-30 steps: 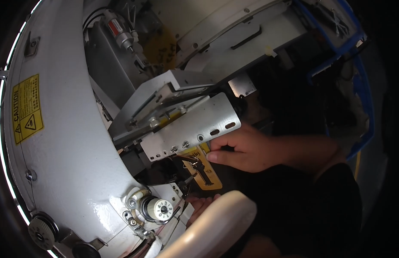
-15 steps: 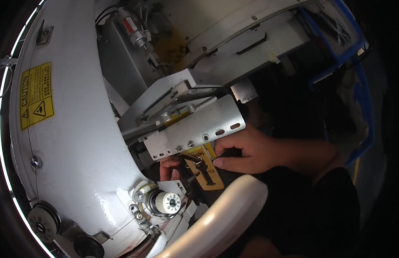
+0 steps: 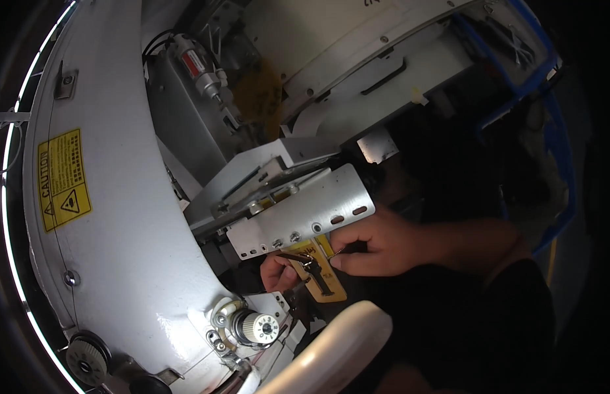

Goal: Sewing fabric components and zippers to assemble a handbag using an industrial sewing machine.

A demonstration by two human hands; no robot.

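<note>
A yellow template plate (image 3: 334, 291) with dark handwriting lies under the sewing machine's slotted metal bracket (image 3: 298, 211). On the plate is a dark strap-like piece (image 3: 323, 284), with a second dark strip (image 3: 293, 257) slanting across its top left. My left hand (image 3: 279, 273) is at the plate's left side, fingers curled by that strip's end; what lies between them is hidden. At the plate's right edge, my right hand (image 3: 377, 246) has thumb and forefinger closed on a thin, dark, cord-like end (image 3: 340, 250).
The white machine head (image 3: 121, 197) with a yellow warning label (image 3: 63, 180) fills the left. A white dial (image 3: 260, 328) sits below my left hand. A pale rounded machine part (image 3: 344, 341) rises in front. A pneumatic cylinder (image 3: 196, 65) is mounted behind, and blue-edged trim (image 3: 567, 164) runs at right.
My left hand has come rightward, closer to the template plate, and more of it shows below the bracket. My right hand keeps its pinch. The whole view has shifted slightly.
</note>
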